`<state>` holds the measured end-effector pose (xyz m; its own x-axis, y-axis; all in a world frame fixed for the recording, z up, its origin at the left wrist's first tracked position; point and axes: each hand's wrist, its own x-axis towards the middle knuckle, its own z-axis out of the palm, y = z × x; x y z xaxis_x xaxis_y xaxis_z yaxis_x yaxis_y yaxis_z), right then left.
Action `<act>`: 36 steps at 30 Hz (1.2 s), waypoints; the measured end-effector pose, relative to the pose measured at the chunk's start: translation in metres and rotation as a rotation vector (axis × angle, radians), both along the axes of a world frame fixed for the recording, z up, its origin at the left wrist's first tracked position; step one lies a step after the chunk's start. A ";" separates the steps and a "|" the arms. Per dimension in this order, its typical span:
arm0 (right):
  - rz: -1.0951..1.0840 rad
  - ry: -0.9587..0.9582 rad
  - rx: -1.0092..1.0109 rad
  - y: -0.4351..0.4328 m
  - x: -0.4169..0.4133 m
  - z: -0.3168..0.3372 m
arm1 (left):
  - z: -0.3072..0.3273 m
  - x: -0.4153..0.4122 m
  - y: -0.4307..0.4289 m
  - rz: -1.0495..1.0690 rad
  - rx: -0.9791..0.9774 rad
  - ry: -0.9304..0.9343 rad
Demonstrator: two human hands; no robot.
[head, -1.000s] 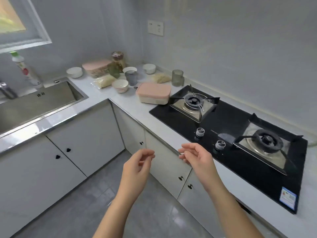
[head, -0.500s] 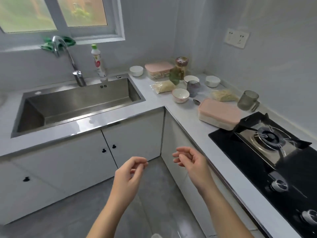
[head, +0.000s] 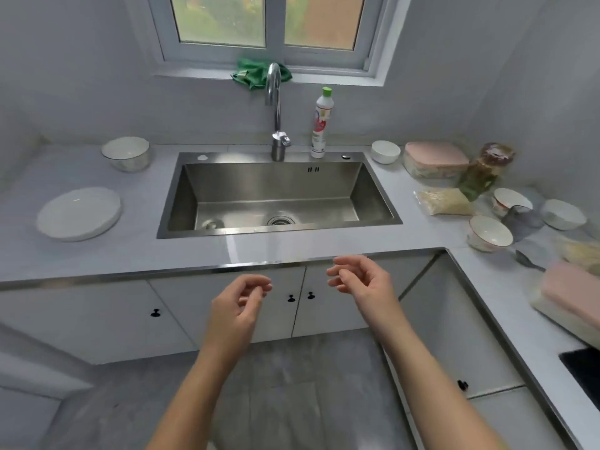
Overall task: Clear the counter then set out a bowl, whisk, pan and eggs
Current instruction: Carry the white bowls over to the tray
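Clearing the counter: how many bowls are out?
5: a bowl left of the sink, a bowl beside the pink box, three bowls in the right corner; others may be hidden.

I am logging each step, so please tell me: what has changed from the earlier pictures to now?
Only the view turned left, from the black gas hob to the steel sink. The left hand and right hand stay raised, fingers loosely curled, holding nothing. Nothing on the pale grey counter moved.

Left hand (head: 238,306): raised on an outstretched forearm, fingers (head: 259,285) loosely curled, nothing held.
Right hand (head: 363,280): raised slightly higher, fingers (head: 339,271) relaxed and bent inward, nothing held.
Spacing: hands kept apart, palms turned toward each other.
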<state>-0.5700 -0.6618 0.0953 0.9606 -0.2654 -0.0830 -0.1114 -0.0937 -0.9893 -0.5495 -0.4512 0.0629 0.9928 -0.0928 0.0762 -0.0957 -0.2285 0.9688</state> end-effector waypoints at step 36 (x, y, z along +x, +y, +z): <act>0.051 0.377 0.281 0.382 0.502 -0.070 | -0.083 0.591 0.355 0.211 -0.145 0.698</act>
<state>-0.0678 -0.2802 0.0258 0.8611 -0.1358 -0.4900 -0.4696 0.1571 -0.8688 0.0417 -0.0966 -0.0200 0.8102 0.0684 -0.5822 0.5853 -0.0392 0.8099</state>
